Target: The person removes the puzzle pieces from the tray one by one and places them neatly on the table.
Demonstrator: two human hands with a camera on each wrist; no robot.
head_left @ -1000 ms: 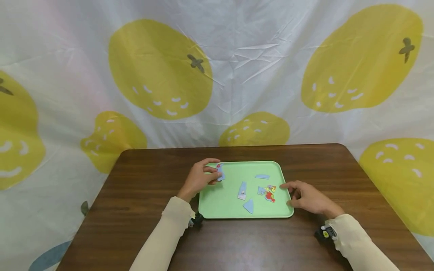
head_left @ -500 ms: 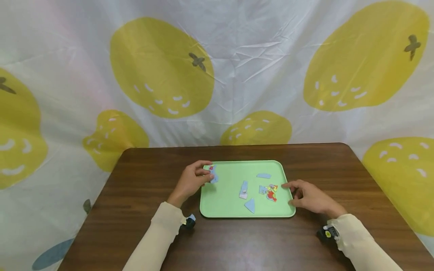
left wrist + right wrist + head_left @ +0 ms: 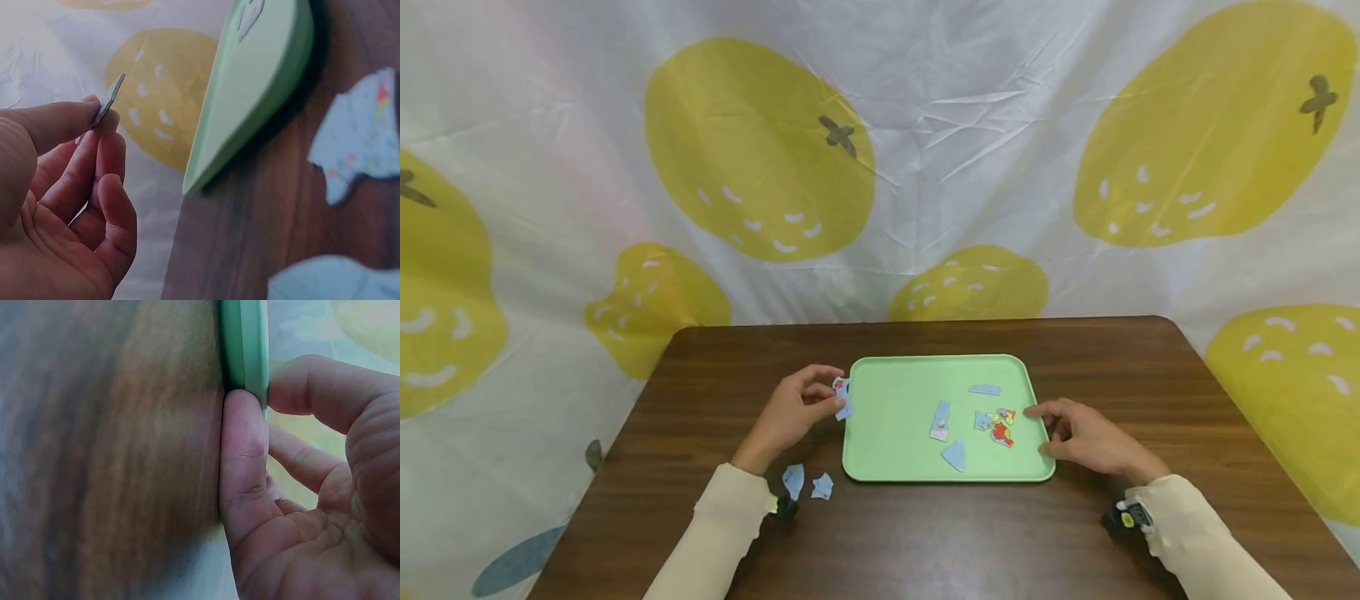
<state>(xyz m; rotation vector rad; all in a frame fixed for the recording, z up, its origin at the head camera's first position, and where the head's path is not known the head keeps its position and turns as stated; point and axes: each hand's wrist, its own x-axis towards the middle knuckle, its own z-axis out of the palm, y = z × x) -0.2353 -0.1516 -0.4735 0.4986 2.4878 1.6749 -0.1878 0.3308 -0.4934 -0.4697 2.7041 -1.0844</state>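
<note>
A puzzle piece is pinched between the thumb and fingers of the left hand, raised just off the left edge of the tray. The tray's right edge is gripped between thumb and finger by the right hand; a light grip would be best, so that the tray is steadied, not tipped. If set down on the tabletop, the thin piece should be lowered flat, clear of the curved piece and the notched piece, both lying outside the tray's front left corner. In the tray, a narrow strip is laid near the back right corner, a long piece just right of the middle, a triangular piece by the front edge, and a colourful cluster near the right edge; whether its parts are joined cannot be told.
</note>
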